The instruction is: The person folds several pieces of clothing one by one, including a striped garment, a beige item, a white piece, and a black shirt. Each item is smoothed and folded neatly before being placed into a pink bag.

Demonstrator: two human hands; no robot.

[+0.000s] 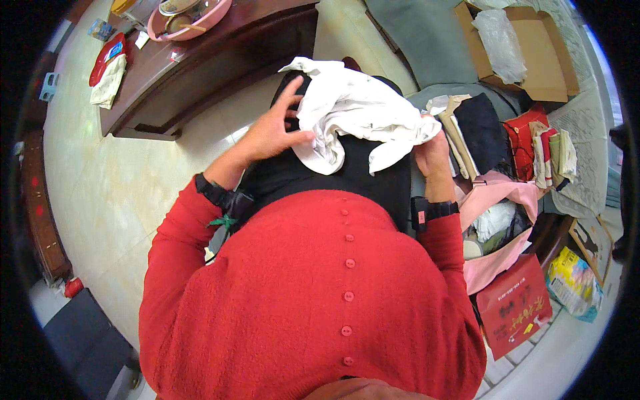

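Note:
A crumpled white cloth (360, 102) with small dark marks lies across my lap, over black trousers (320, 172). My right hand (432, 150) grips the cloth at its right end, the fingers partly hidden behind a fold. At the opposite side, my left hand (280, 122) is spread, thumb and fingers apart, with the thumb tip at the cloth's left edge. Whether that thumb presses on the fabric is hard to see. Dark bands circle both wrists.
Ahead stands a dark wooden table (215, 65) bearing a pink basin (200, 25) and a red tray (107, 60). To the right on the sofa are folded clothes (480, 130), an open cardboard box (545, 55) and a pink bag (495, 255). A red paper bag (515, 305) stands lower right.

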